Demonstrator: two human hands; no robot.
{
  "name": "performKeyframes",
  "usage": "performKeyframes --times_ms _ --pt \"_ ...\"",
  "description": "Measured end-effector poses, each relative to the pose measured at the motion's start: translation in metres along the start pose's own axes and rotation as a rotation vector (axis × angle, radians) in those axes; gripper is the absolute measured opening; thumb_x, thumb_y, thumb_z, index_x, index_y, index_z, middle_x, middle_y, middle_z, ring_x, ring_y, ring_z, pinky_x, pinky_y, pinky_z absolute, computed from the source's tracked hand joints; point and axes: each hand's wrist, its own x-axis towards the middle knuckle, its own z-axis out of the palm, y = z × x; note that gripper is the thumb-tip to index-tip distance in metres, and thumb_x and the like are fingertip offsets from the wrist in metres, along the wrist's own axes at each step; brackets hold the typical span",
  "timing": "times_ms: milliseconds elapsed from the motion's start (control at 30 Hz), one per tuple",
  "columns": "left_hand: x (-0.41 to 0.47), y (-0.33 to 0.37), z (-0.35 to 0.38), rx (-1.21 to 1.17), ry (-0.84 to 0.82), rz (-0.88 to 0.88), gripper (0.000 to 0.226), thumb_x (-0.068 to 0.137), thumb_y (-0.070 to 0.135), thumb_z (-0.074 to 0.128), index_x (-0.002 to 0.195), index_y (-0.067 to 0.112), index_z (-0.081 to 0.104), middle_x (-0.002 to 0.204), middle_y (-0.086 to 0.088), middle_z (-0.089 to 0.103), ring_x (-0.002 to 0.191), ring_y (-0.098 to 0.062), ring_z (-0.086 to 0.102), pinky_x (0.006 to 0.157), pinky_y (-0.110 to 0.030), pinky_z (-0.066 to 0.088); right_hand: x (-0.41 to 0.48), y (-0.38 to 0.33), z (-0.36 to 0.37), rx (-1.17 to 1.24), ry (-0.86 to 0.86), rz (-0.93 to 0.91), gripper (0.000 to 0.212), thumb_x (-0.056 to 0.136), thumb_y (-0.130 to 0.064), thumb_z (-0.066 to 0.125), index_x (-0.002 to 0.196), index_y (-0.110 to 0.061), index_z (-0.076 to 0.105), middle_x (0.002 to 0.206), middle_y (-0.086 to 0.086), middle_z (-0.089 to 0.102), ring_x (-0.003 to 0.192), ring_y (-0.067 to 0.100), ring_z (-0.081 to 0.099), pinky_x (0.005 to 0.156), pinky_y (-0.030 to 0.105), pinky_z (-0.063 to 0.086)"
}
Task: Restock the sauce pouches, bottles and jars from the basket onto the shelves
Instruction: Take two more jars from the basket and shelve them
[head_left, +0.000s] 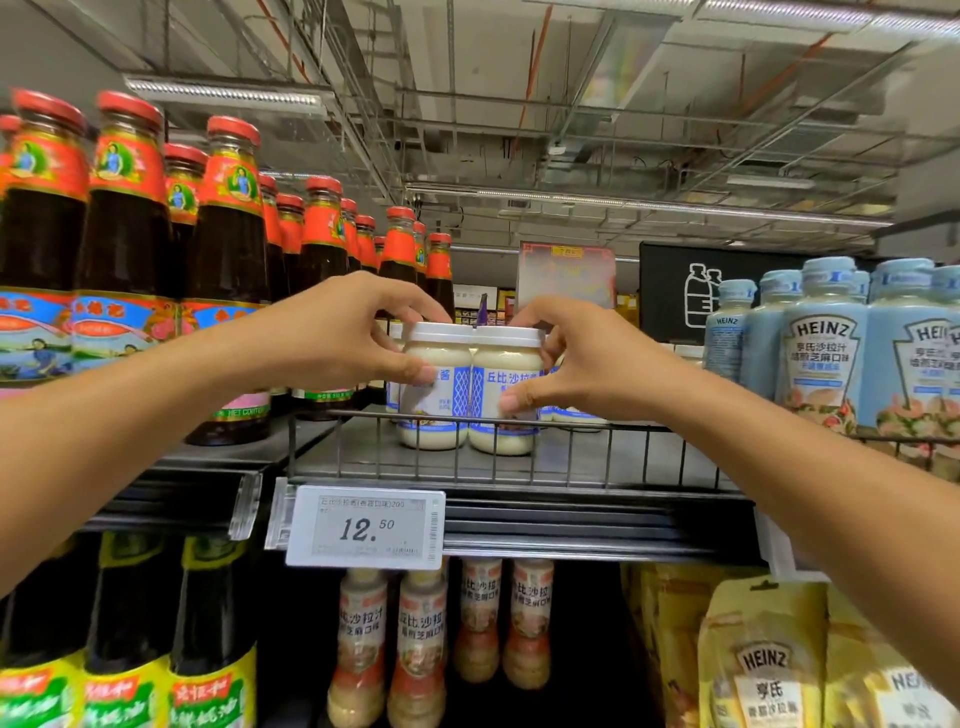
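Placing step, it looked: the left hand (343, 338) was curled round the left jar (441, 415), the right hand (576, 358) round the right jar (511, 364), the 2 jars touching between the palms on the shelf (597, 460); next called for releasing and fetching more.

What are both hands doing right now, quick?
Left hand: holding the left white-lidded clear sauce jar.
Right hand: holding the right white-lidded clear sauce jar.

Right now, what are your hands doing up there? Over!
Left hand grips left jar. Right hand grips right jar. Jars upright, touching, behind wire rail.
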Motion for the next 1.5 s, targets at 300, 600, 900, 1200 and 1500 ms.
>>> performKeyframes --times_ms 300,600,900,1200,1500 --pt "0.003 -0.022 -0.007 -0.051 0.019 -0.048 0.038 0.072 0.035 0.087 0.099 0.053 0.067 0.087 0.026 0.069 0.051 0.006 0.060 0.039 -0.005 0.033 0.023 -0.005 0.002 0.061 -0.152 -0.010 0.049 0.066 -0.032 0.093 0.097 -0.035 0.055 0.086 0.011 0.072 0.056 0.010 0.064 0.051 0.029 0.056" --pt "0.002 -0.032 -0.010 -0.107 0.021 -0.083 0.043 0.067 0.038 0.089 0.100 0.057 0.067 0.112 0.018 0.065 0.074 -0.004 0.072 0.059 -0.024 0.053 0.045 -0.007 0.017 -0.122 -0.147 -0.014 0.057 0.069 -0.045 0.088 0.106 -0.031 0.048 0.083 -0.012 0.057 0.068 0.004 0.055 0.052 0.021 0.039" --pt "0.003 -0.036 -0.006 -0.138 0.065 -0.119 0.043 0.067 0.035 0.089 0.100 0.054 0.069 0.108 0.017 0.067 0.072 -0.002 0.071 0.063 -0.022 0.049 0.042 -0.007 0.021 -0.120 -0.126 0.004 0.057 0.073 -0.046 0.085 0.113 -0.028 0.050 0.083 -0.010 0.058 0.071 0.007 0.056 0.056 0.026 0.040" --pt "0.001 -0.041 0.000 -0.221 0.080 -0.129 0.042 0.070 0.028 0.087 0.101 0.051 0.070 0.113 0.017 0.067 0.084 -0.012 0.074 0.082 -0.039 0.059 0.038 -0.011 0.025 -0.095 -0.117 0.041 0.060 0.074 -0.045 0.085 0.118 -0.024 0.051 0.083 -0.004 0.059 0.073 0.015 0.058 0.062 0.030 0.044" --pt "-0.009 -0.032 0.003 -0.265 0.114 -0.142 0.039 0.076 0.023 0.085 0.106 0.043 0.070 0.102 0.012 0.070 0.077 -0.010 0.071 0.070 -0.032 0.057 0.037 -0.014 0.024 -0.095 -0.127 0.062 0.066 0.073 -0.046 0.085 0.126 -0.027 0.050 0.089 -0.001 0.065 0.074 0.019 0.068 0.060 0.033 0.058"
